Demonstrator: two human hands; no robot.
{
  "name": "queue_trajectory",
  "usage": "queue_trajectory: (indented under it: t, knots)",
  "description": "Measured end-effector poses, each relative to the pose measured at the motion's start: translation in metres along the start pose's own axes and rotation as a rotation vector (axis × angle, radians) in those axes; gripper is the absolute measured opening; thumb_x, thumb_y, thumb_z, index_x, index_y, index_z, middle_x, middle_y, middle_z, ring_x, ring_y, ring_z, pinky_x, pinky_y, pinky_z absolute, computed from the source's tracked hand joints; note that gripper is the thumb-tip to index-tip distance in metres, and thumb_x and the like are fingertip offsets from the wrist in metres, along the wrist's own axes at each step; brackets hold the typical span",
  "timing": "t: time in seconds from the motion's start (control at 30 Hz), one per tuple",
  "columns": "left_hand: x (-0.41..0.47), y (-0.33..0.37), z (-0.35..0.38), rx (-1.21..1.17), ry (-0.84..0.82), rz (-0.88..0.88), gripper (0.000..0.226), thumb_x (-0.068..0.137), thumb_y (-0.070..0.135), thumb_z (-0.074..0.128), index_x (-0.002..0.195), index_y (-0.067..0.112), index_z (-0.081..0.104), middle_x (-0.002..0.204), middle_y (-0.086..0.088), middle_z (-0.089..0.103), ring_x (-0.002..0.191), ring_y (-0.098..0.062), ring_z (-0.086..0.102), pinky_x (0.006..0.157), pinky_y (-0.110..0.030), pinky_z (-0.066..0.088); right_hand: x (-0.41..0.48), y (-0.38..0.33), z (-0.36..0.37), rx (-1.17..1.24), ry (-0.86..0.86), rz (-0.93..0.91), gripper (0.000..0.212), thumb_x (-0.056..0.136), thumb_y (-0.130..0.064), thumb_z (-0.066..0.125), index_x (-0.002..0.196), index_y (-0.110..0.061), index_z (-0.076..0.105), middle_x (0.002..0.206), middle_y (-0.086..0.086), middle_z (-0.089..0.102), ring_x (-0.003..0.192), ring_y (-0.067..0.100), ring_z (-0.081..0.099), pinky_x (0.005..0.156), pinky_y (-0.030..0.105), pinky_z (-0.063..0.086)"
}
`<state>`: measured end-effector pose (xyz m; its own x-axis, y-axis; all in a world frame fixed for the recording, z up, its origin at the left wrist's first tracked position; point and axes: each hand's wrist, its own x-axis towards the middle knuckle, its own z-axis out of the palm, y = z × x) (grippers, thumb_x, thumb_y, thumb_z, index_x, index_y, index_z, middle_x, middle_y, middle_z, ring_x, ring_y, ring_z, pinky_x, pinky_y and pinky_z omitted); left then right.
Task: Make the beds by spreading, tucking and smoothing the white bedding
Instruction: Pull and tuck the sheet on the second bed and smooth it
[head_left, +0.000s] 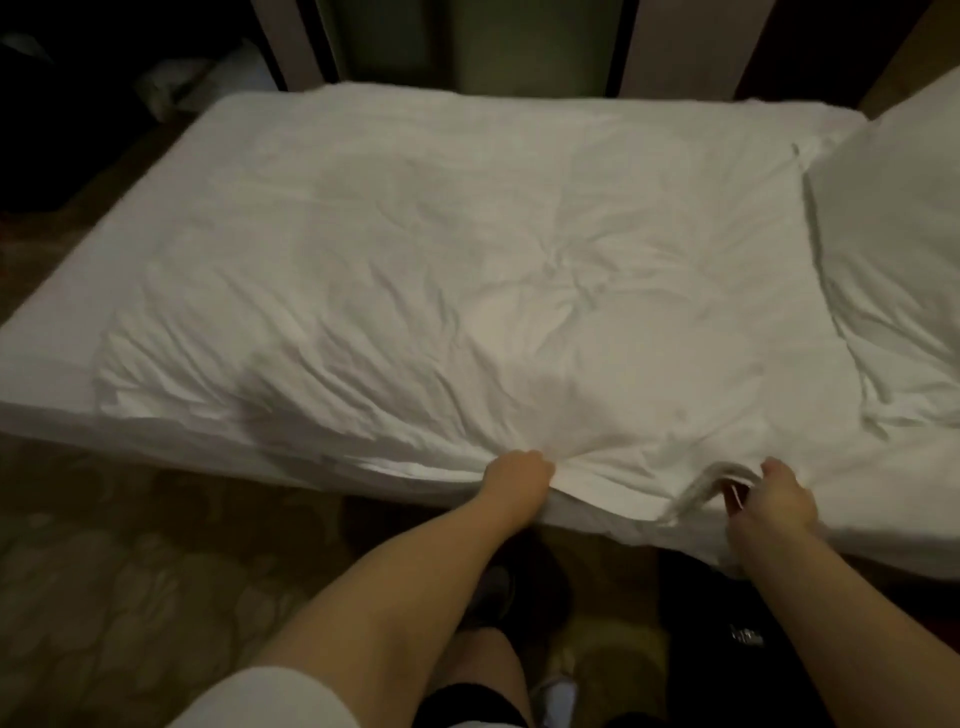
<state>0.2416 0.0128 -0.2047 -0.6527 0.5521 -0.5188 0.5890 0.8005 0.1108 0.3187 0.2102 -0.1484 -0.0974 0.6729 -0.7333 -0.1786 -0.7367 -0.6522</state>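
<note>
At near edge of bed (47, 374): your left hand (519, 475) fisted on duvet (467, 260) hem, right hand (774, 499) pinching folded hem. Duvet lies across mattress, creased at centre, short of left end.

Risk: pull harder on one side and you skew cover, drag it against pillow (893, 260), or deepen creases.

Room dim; patterned carpet (130, 571) underfoot, pale panels (675, 47) beyond bed.

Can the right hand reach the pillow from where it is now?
Probably yes. The right hand grips the duvet edge, and only the flat duvet lies between it and the pillow; it must let go first.
</note>
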Motion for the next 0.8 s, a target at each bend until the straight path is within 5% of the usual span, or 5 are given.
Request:
queue_trajectory:
  t: [0.2,0.3,0.4,0.7,0.8]
  knots:
    - [-0.013,0.003,0.053,-0.688,0.065,-0.337,0.037,0.095,0.034,0.047,0.122,0.010,0.045,0.121,-0.011,0.050,0.106,-0.029,0.053,0.078,-0.032,0.043,-0.009,-0.013,0.012,-0.156,-0.017,-0.112,0.014,0.089,-0.016,0.057,0.102,-0.012,0.059,0.093,0.004,0.060,0.069,0.013,0.059,0.059,0.026,0.051]
    - [-0.009,-0.002,0.041,-1.827,-0.039,-0.863,0.043,0.092,0.041,0.050,0.124,0.012,0.047,0.128,-0.013,0.050,0.118,-0.032,0.050,0.092,-0.044,0.045,-0.017,-0.028,0.019,-0.140,-0.023,-0.104,0.006,0.088,-0.015,0.057,0.093,-0.013,0.058,0.086,0.002,0.058,0.068,0.013,0.059,0.066,0.029,0.054]
    - [-0.003,-0.016,0.009,-2.624,0.162,-0.890,0.049,0.092,0.044,0.042,0.131,0.015,0.049,0.137,-0.012,0.048,0.127,-0.033,0.044,0.095,-0.052,0.037,-0.025,-0.042,0.019,-0.096,-0.040,-0.102,0.013,0.088,-0.014,0.057,0.101,-0.012,0.057,0.087,0.002,0.058,0.073,0.015,0.060,0.074,0.031,0.057]
    - [-0.010,-0.088,-0.014,-2.526,0.482,-0.991,0.025,0.094,0.037,0.054,0.095,0.012,0.056,0.131,-0.004,0.055,0.126,-0.027,0.049,0.099,-0.044,0.043,-0.023,-0.076,0.021,0.060,-0.074,0.014,0.012,0.090,-0.013,0.059,0.102,-0.009,0.060,0.097,0.007,0.062,0.083,0.021,0.064,0.072,0.032,0.058]
    - [-0.020,-0.098,-0.021,-2.413,0.493,-0.966,0.031,0.097,0.032,0.051,0.122,0.013,0.053,0.141,-0.005,0.047,0.130,-0.027,0.044,0.101,-0.042,0.040,-0.021,-0.088,0.023,0.072,-0.106,0.023,0.030,0.091,-0.014,0.058,0.120,-0.009,0.058,0.104,0.008,0.064,0.087,0.022,0.066,0.066,0.031,0.059]
